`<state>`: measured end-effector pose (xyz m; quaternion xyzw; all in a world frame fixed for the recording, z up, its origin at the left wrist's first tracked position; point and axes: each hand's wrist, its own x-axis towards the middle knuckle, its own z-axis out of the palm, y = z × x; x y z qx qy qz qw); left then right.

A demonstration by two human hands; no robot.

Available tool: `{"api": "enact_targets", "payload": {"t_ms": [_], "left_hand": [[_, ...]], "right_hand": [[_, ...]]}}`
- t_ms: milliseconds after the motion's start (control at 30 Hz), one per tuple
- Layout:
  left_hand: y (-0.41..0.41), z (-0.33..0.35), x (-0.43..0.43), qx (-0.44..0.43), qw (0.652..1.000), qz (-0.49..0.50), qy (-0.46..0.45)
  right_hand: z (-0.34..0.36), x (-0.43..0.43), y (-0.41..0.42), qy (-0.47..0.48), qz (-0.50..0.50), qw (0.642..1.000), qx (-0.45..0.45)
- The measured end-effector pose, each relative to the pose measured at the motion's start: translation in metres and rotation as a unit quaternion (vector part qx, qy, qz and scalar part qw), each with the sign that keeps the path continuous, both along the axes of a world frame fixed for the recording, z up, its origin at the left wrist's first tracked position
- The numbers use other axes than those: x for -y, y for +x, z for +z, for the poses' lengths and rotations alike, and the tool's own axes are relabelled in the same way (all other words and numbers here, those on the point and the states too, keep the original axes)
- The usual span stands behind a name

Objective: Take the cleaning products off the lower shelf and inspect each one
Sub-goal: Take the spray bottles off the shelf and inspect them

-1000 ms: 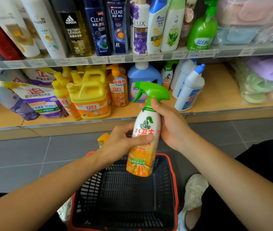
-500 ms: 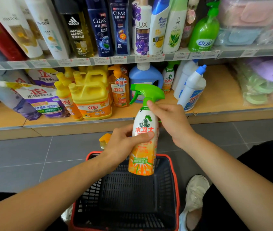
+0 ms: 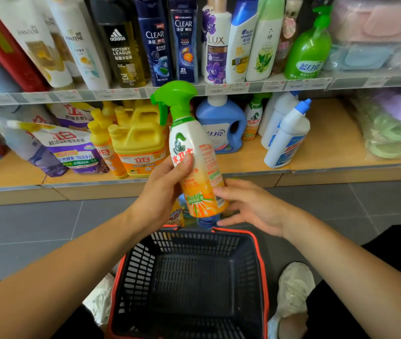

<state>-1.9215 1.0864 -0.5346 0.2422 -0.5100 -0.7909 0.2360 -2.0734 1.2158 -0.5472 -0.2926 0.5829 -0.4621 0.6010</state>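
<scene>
A shopper crouched in a store aisle checks a spray bottle (image 3: 192, 152) held in the air before the front edge of the lower shelf (image 3: 329, 148), above the far rim of a basket (image 3: 264, 265) on the floor; the left hand (image 3: 162, 192) grasps the bottle round its middle, thumb across the front label, while the right hand (image 3: 253, 206) lies released, its straight fingers touching the bottle's lower side near the base.

The bottle leans slightly, its green trigger (image 3: 177, 99) pointing left and its side panel of print turned toward the camera. The inspection looks to be under way. It would go best with the left hand keeping its firm hold on the waist, the right fingers steadying the base as the bottle turns slowly, the trigger left untouched and the nozzle kept away from the face; the small print wants a moment square to the eye.

Counted: one spray bottle in hand; one more of the same kind (image 3: 253, 123) toward the shelf's back edge; one blue jug (image 3: 219, 128); at least two white bottles (image 3: 285, 138) with blue caps near the front edge; at least two big yellow jugs (image 3: 138, 143); at least two pouches (image 3: 70, 148) toward the left end; one basket. Items behind the hands are too hidden to count.
</scene>
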Motion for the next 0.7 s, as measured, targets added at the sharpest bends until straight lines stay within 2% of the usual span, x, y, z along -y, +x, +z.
{"api": "enact_targets", "payload": {"t_ms": [67, 167, 233, 300, 400, 533, 700], "left_hand": [[-0.001, 0.003, 0.002, -0.009, 1.000, -0.010, 0.007], [-0.002, 0.006, 0.004, 0.027, 0.999, -0.006, -0.025], [-0.002, 0.006, 0.008, 0.068, 0.996, 0.028, -0.048], [-0.001, 0.005, 0.011, 0.095, 0.994, 0.042, -0.034], [0.002, -0.002, 0.013, 0.110, 0.993, 0.033, 0.018], [0.005, -0.005, 0.020, 0.103, 0.993, 0.014, 0.048], [0.005, -0.007, 0.025, 0.193, 0.976, 0.079, -0.069]], "right_hand": [[-0.003, 0.000, 0.004, -0.013, 0.009, 0.999, 0.051], [-0.011, 0.003, 0.012, -0.048, -0.038, 0.997, 0.053], [-0.012, 0.006, 0.014, -0.076, -0.118, 0.990, 0.002], [-0.011, 0.007, 0.010, -0.111, -0.191, 0.968, -0.119], [-0.011, 0.008, 0.002, -0.146, -0.212, 0.932, -0.255], [-0.011, 0.006, -0.003, -0.193, -0.204, 0.909, -0.307], [0.000, 0.002, -0.008, -0.218, -0.222, 0.881, -0.355]]}}
